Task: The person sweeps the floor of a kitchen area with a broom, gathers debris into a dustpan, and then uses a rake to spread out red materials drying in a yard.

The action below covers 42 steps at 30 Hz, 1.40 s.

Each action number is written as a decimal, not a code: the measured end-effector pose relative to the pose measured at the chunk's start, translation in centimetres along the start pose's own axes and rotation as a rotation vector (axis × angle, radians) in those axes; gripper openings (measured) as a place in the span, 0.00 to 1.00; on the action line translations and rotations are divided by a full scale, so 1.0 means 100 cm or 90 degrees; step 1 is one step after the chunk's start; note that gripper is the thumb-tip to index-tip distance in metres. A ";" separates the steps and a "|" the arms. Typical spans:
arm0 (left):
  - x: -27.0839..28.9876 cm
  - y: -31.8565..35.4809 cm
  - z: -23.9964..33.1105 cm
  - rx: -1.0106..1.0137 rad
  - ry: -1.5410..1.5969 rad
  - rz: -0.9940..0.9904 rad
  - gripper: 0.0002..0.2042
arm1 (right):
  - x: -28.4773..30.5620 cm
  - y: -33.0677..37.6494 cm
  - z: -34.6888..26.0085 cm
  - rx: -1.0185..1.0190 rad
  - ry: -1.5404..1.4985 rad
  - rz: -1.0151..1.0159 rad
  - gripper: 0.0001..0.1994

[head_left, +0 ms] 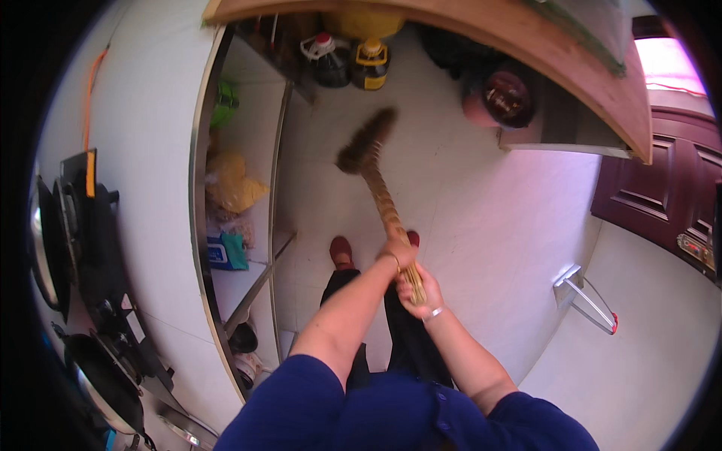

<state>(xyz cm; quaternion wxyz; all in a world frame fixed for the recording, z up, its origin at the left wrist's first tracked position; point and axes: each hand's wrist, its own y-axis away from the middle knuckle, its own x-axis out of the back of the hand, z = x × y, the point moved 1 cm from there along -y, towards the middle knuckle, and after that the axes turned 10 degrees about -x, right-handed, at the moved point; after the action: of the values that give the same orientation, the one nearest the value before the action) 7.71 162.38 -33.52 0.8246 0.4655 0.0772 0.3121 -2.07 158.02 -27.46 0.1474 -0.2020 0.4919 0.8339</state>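
Observation:
A short brown broom (382, 194) with a bound handle reaches away from me over the pale floor. Its dark bristle head (368, 143) is slightly smeared and lies ahead of my feet. My left hand (400, 254) is wrapped round the handle partway along it. Closer to my body, my right hand (423, 292) grips the handle near its end. Both hands are closed on the broom. Beneath them show my dark trousers and red shoes (341, 249).
At left stand a metal-framed shelf (201, 180) with bags and a stove (98, 248) with pans. Ahead, under a wooden counter (451, 22), are two large bottles (370, 64) and a pink bucket (481, 105). To the right are a dustpan (568, 279) and a dark red door (639, 180).

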 end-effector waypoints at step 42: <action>0.121 -0.365 0.113 -0.376 0.297 -0.192 0.10 | -0.192 -0.155 -0.313 0.953 1.264 0.285 0.15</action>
<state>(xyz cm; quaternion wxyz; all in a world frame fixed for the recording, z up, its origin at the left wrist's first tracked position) 38.18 147.76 -55.05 0.9199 0.1086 0.2362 0.2937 27.69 136.89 -43.62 -0.3508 -0.5193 0.7643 -0.1522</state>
